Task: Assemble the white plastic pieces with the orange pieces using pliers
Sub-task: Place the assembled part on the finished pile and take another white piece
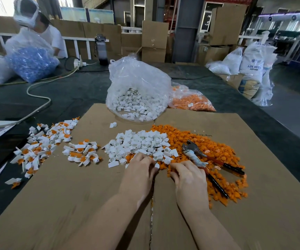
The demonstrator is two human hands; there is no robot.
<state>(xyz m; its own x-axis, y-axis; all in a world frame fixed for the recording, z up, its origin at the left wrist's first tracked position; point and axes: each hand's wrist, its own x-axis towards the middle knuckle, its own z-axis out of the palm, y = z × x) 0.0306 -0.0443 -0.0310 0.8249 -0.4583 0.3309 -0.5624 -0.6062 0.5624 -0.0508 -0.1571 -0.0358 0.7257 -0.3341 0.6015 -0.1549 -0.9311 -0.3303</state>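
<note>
A heap of loose white plastic pieces [142,143] lies on the cardboard sheet [73,195], with a spread of orange pieces [216,154] to its right. My left hand [142,170] sits at the heap's near edge and pinches one small white piece [156,166]. My right hand [189,175] has its fingers curled down into the orange pieces; what they hold is hidden. Pliers [201,157] with red-and-black handles lie on the orange pile just right of my right hand, not held.
Two piles of joined white-and-orange pieces [42,145] lie at the left. An open clear bag of white pieces [136,98] and a bag of orange pieces [190,100] stand at the cardboard's far edge. A seated person [37,33] handles a bag of blue parts far left. A cable [39,98] crosses the dark table.
</note>
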